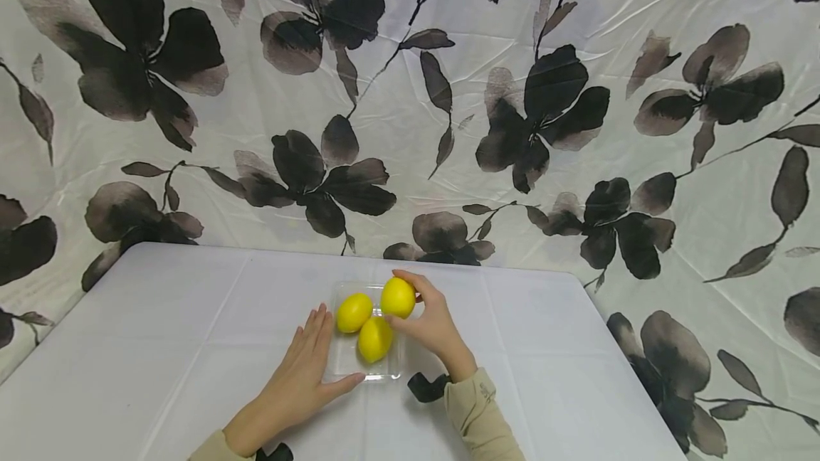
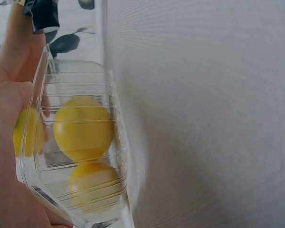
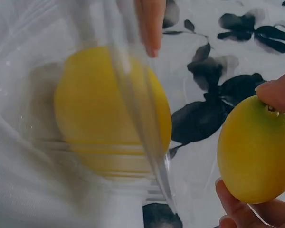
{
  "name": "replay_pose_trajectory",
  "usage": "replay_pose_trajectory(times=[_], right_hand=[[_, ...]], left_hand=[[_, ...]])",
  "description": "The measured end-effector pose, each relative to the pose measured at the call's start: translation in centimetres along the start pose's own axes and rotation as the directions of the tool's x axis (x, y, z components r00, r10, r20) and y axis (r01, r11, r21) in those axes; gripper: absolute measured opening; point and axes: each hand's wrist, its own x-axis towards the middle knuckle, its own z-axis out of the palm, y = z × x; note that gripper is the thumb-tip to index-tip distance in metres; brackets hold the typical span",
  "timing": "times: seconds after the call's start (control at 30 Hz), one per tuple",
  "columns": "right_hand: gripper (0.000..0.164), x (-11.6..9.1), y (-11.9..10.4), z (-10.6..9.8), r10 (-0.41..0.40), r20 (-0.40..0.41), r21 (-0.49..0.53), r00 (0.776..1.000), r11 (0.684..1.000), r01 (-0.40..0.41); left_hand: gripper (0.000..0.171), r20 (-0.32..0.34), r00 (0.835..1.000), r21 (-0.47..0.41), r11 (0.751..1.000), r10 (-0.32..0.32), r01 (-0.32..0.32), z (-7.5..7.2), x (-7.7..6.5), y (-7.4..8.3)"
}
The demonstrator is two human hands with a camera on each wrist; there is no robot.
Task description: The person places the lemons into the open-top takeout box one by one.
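A clear plastic box point(image 1: 379, 378) sits on the table with two yellow lemons point(image 1: 354, 312) point(image 1: 374, 339) inside, one against the other. My right hand point(image 1: 438, 322) grips a third lemon point(image 1: 398, 297) between thumb and fingers, over the box's far right corner. In the right wrist view this lemon point(image 3: 255, 152) is greenish around its stem end, where the thumb rests. Along the box's left side lies my left hand point(image 1: 297, 375), fingers straight and thumb at the near edge. Through the ribbed wall, the left wrist view shows the lemons point(image 2: 83, 128) low in the box.
A white cloth covers the table point(image 1: 192, 319). Behind it hangs a pale curtain point(image 1: 435, 126) with dark flowers. Black wrist-worn pieces point(image 1: 428, 388) show at both wrists, near the beige sleeves point(image 1: 483, 415).
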Motion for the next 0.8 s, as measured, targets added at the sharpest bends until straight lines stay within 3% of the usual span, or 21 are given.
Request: replay_pose_trajectory(times=[0.33, 0.8], right_hand=[[0.066, -0.2, -1.4, 0.6, -0.051, 0.161, 0.004, 0.986, 0.999, 0.051], [0.071, -0.5, -2.2, 2.0, -0.079, 0.288, -0.028, 0.954, 0.995, 0.091]], left_hand=[[0.114, -0.007, 1.000, -0.004, 1.000, 0.013, -0.013, -0.1, 0.0, 0.0], [0.111, -0.057, 0.996, -0.001, 0.998, 0.061, -0.062, 0.2, -0.2, -0.3]])
